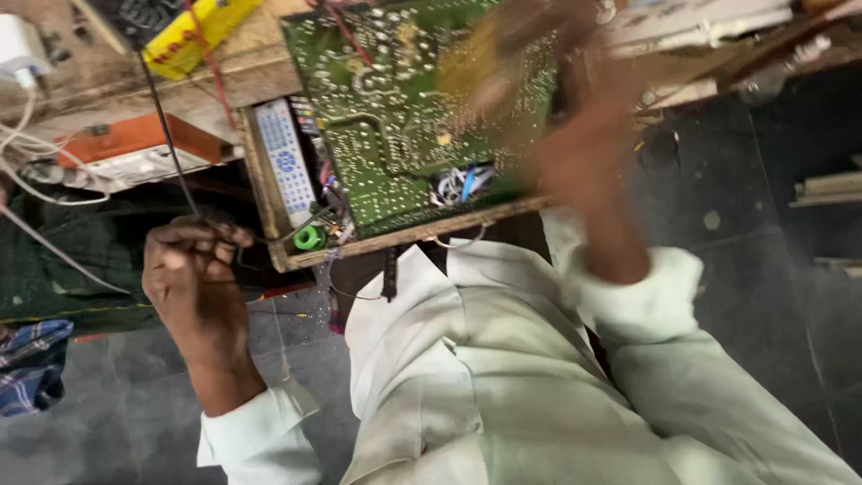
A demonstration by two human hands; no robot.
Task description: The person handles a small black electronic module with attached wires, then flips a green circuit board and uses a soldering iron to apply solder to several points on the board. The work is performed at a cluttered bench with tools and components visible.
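A large green circuit board (395, 99) lies solder side up in an open wooden drawer (404, 235). My right hand (584, 153) is blurred by motion and grips the board's right edge. My left hand (193, 269) sits low at the left of the drawer, fingers closed around a thin black wire (166, 126) that runs up toward the bench. Both arms wear white sleeves.
A grey remote control (283, 157) and a green ring (309, 237) lie in the drawer beside the board. A yellow package (193, 36), an orange and white box (135, 144) and white cables (27, 153) crowd the bench at left. Dark tiled floor lies below.
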